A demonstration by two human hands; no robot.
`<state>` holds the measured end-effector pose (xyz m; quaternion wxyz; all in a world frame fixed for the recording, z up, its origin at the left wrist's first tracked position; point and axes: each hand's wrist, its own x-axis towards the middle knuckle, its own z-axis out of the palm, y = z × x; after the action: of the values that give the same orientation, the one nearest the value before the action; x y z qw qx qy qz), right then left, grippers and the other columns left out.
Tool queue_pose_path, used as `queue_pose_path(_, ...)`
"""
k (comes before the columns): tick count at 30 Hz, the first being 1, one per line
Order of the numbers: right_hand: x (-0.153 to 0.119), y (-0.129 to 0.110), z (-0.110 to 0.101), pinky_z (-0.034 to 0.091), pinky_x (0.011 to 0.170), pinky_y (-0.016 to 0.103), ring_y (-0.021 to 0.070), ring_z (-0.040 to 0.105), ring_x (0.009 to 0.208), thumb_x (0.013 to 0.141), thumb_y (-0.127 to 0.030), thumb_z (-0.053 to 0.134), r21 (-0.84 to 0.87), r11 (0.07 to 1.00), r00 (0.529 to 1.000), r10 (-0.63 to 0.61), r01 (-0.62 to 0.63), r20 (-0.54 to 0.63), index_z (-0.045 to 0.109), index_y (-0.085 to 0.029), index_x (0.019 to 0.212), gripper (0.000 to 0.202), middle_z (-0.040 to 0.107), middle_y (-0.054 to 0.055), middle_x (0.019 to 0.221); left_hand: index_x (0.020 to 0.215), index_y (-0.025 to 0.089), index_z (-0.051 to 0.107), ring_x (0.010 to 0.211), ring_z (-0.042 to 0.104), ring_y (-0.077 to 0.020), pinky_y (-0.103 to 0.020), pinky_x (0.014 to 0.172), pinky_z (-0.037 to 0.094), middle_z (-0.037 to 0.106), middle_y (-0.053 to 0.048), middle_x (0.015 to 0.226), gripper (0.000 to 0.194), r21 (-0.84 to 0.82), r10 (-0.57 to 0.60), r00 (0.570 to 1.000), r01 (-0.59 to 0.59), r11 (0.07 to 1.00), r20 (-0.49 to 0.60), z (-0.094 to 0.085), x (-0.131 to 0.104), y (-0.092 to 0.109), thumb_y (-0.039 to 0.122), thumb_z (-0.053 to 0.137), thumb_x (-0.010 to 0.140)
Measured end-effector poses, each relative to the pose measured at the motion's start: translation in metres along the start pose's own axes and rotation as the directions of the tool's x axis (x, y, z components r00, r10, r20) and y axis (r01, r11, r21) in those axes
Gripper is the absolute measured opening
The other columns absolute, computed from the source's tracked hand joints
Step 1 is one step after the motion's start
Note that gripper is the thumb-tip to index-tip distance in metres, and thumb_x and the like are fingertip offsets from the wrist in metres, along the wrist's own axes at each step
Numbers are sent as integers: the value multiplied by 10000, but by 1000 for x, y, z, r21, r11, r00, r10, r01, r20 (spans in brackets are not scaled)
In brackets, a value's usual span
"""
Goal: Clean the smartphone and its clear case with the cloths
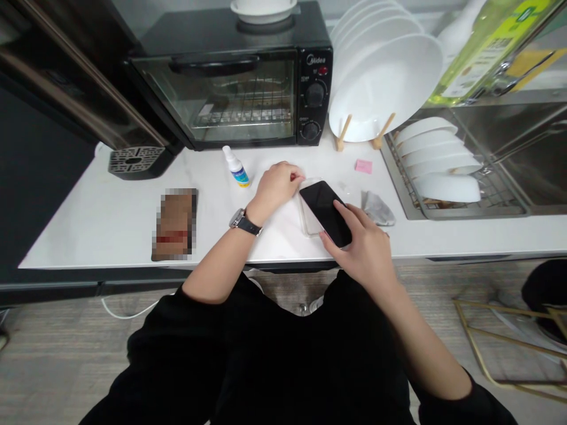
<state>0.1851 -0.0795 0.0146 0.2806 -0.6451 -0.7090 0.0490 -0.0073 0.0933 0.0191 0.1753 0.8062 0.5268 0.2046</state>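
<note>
A black-screened phone [325,213] is gripped at its lower right end by my right hand [365,242], thumb on one edge and fingers on the other. Partly under the phone lies a clear case or thin tray [309,219]. My left hand [280,184] rests at the top left corner of that clear piece, fingers curled together; whatever they pinch is too small to name. A small white spray bottle [237,169] with a blue and yellow label stands left of my left hand. A crumpled grey cloth [378,209] lies right of the phone.
Behind are a black toaster oven [310,97] and white plates [385,88] in a wooden rack. A pink note [364,166] lies on the white counter [283,242]. Bowls [447,186] sit in a sink basket at the right. A pixelated flat object [175,224] lies at the left.
</note>
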Motion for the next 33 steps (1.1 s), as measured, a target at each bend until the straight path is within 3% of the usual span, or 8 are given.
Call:
queue_pose_path(6,2,-8,12,709,929,560,419,811,1193,985,-477,722,-59,998,1000,16,-17,-19,716,-137,1506,622,761,206,1480,941,195,861,985,750,-233,-335,904,514,860,-90,1063,187,-83,-8,1000,7,996,-6,-3,-5,-3,190,677,968)
queue_pose_path(15,1,-23,26,697,958,532,404,808,1205,987,-467,728,-49,996,995,72,-75,-70,704,-140,1501,610,775,181,1457,923,177,843,853,722,-166,-282,810,506,853,-59,975,156,-331,-88,996,91,939,25,0,-3,-10,141,692,944)
queue_pose_path(18,3,-22,32,693,974,543,413,787,1253,989,-518,733,-53,994,993,89,-93,-79,682,-142,1513,647,744,207,1485,998,152,854,709,668,-127,-268,771,526,812,-37,858,231,-518,-185,975,221,826,122,-2,-1,-8,81,636,966)
queue_pose_path(22,5,-19,40,658,1055,606,451,704,1407,999,-651,707,-34,996,992,80,-84,-98,657,-123,1520,743,718,262,1475,973,136,861,660,658,-102,-255,771,566,750,-17,740,225,-700,-232,918,396,594,323,-6,-4,-2,148,647,1039)
queue_pose_path(26,2,-19,44,607,1148,631,426,649,1495,1045,-641,649,-4,997,990,73,-74,-123,646,-175,1537,678,727,222,1492,1028,152,869,831,750,-103,-258,863,595,853,-58,1012,172,-789,-199,900,436,432,388,-7,-8,-2,156,698,1041)
queue_pose_path(33,2,-18,37,680,1040,552,406,714,1417,1016,-642,700,-15,994,984,107,-111,-142,645,-197,1562,706,688,212,1571,1226,118,834,1103,797,-163,-353,1130,583,852,-126,1250,226,-870,-157,904,427,248,398,-5,-12,-8,137,744,1019)
